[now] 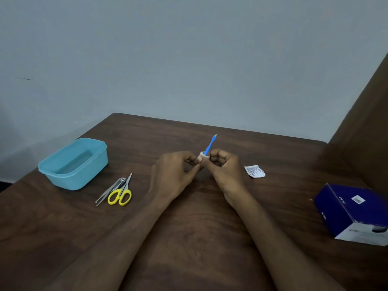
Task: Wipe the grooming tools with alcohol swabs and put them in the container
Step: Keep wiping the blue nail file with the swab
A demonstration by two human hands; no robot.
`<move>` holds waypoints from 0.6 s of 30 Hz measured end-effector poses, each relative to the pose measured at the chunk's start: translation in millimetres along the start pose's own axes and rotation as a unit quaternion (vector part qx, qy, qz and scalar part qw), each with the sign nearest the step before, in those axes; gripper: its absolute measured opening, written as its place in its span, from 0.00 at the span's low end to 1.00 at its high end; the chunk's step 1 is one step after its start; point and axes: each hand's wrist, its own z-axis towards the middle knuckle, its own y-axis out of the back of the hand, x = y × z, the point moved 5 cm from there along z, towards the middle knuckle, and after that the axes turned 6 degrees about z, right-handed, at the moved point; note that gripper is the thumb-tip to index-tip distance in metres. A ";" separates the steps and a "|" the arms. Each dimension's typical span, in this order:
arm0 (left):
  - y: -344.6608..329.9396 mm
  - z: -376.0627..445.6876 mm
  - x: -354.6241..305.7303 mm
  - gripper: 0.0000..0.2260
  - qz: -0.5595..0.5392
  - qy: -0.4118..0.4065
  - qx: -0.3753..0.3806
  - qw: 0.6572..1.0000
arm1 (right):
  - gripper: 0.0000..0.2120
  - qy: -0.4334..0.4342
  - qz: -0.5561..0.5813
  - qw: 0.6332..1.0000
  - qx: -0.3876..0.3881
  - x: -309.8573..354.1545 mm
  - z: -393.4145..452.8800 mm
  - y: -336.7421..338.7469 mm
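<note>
Blue pusher being wiped: both hands pinching it with the swab. Container holding nothing visible; scissors, clippers, tweezers lying just beside it, awaiting wiping.

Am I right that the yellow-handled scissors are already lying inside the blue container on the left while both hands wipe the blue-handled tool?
Not quite: the head view shows the yellow-handled scissors lying on the table beside the blue container, not inside it. The rest holds.
</note>
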 end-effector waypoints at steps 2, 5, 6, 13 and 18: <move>-0.2 -1.3 -0.7 0.12 -0.004 0.007 0.007 1.000 | 0.07 -0.001 0.001 1.000 -0.008 -0.9 -0.4 1.4; 0.7 -0.8 0.1 0.10 -0.019 0.021 0.011 1.000 | 0.14 -0.004 -0.006 0.999 -0.043 -2.4 -0.2 6.1; 0.4 -0.7 0.5 0.10 -0.025 0.022 0.013 0.999 | 0.15 -0.009 -0.006 0.999 -0.053 -3.3 0.2 7.3; -1.0 1.0 2.9 0.06 -0.084 0.011 0.019 0.996 | 0.06 -0.017 0.073 0.995 -0.063 -0.4 2.0 10.8; -8.9 2.6 6.7 0.06 -0.105 0.000 0.040 0.994 | 0.08 -0.027 0.082 0.995 -0.045 -2.8 0.4 9.2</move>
